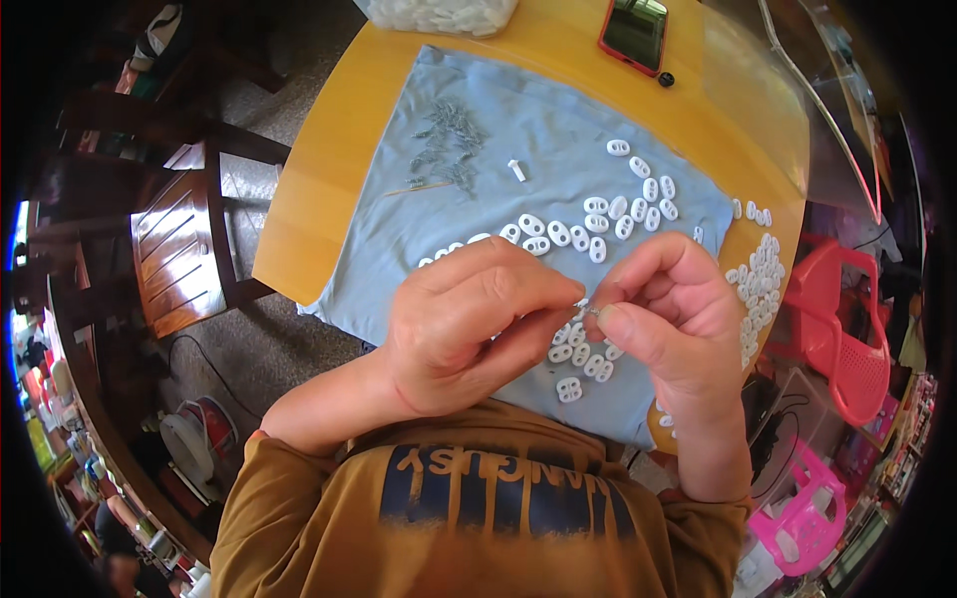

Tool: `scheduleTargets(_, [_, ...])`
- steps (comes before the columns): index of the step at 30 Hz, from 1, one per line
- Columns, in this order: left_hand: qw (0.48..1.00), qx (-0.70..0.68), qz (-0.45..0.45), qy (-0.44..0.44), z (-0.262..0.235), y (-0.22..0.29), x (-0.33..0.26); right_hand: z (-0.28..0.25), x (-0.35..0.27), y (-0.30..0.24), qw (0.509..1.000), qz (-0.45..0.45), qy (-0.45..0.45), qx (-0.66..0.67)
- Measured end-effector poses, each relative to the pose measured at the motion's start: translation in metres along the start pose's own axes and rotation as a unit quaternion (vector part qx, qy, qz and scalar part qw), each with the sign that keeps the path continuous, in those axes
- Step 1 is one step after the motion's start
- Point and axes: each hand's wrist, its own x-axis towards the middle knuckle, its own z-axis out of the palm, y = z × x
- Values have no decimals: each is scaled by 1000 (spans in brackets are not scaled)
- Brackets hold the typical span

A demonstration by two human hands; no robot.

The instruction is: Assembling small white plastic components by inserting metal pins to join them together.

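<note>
My left hand [485,314] and my right hand [678,319] meet over the cloth, each closed in a fingertip pinch. Between the fingertips is a tiny silvery metal spring [586,307], partly hidden by the fingers. White oval two-hole cord lock pieces [558,234] curve in a line beyond my hands. More of these pieces [581,354] lie just below the fingertips. Farther away, a tangled pile of small metal springs [446,140] rests on the light blue cloth [538,110]. A single white peg-shaped part [516,169] lies right of that pile.
The cloth covers much of a yellow table [329,189]. Heaped white pieces [760,279] sit along its right side. At the far edge are a clear tub [439,15] of white parts and a red-cased phone [635,35]. A wooden chair [184,234] stands left, a red plastic chair [837,329] right.
</note>
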Motion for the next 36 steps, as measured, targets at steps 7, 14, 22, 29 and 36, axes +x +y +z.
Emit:
scheduleTargets(7, [998,58,27,-9,-1,2,-1,0,0,2,1000,9,-2,19])
scheduleTargets(14, [995,79,60,15,5,-2,-3,2,-1,6,1000,6,-3,29])
scheduleTargets(22, [998,65,-14,13,8,1,-3,5,4,27,935,-286,29,-205])
scheduleTargets(29, [801,-397,-448,12,6,19,-2,-1,12,38,778,-482,28,-402])
scheduleTargets(36, [804,-396,-444,0,9,10,1,5,-3,29,965,-231,46,-119])
